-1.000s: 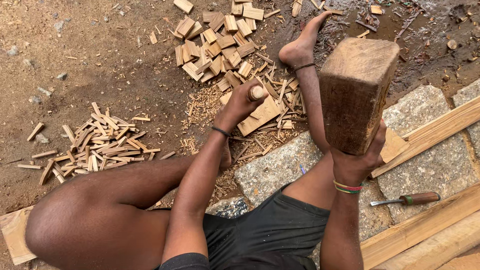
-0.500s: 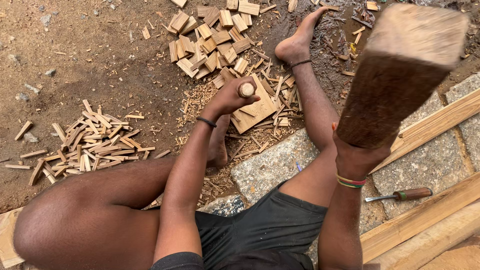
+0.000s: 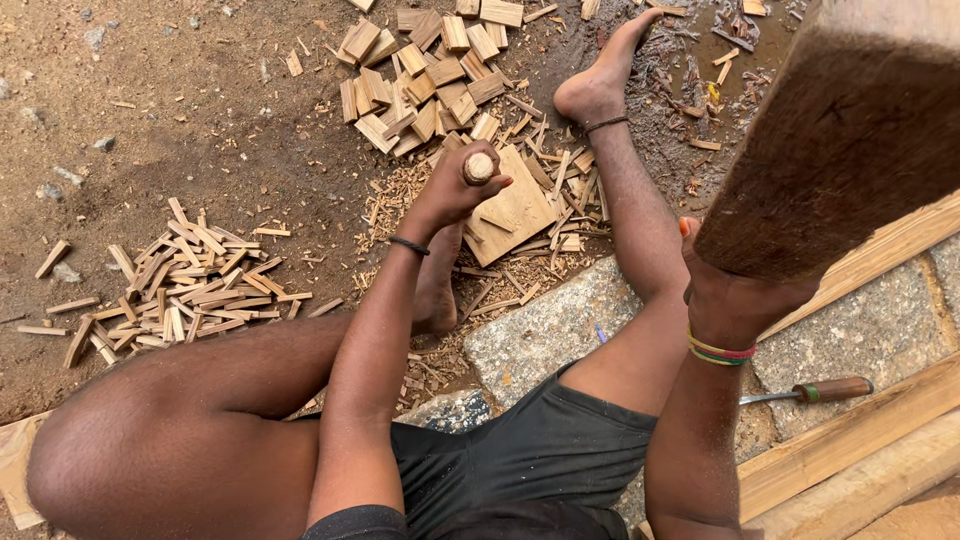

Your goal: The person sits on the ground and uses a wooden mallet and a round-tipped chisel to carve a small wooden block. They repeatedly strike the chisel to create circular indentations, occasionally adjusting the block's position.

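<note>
I'm looking straight down at a person seated on the dirt, and my left hand (image 3: 455, 190) sits near the middle of the view, fingers clenched around a round pale wooden tool handle (image 3: 478, 167) whose cut end faces up at me. Just past it, at about two o'clock from that fist, lies a flat square light-wood block (image 3: 515, 212) on the ground, ringed by thin splinters and shavings. My right hand (image 3: 735, 300) is at three o'clock, raised close to the camera, fingers wrapped tight on the lower end of a big dark-brown rough wooden mallet block (image 3: 850, 140) that fills the upper right corner. A black band circles the left wrist; coloured bands circle the right.

At twelve o'clock a heap of short chunky tan wood offcuts (image 3: 420, 70) is piled on the dirt. At nine o'clock there's a loose pile of thin pale wood slivers (image 3: 180, 290). One bare foot (image 3: 600, 75) stretches out toward one o'clock, the other foot (image 3: 437, 290) is tucked below the left fist. At four o'clock a chisel with a reddish-brown wooden handle (image 3: 815, 390) lies on a grey granite slab (image 3: 545, 330), beside long pale timber planks (image 3: 860, 450).
</note>
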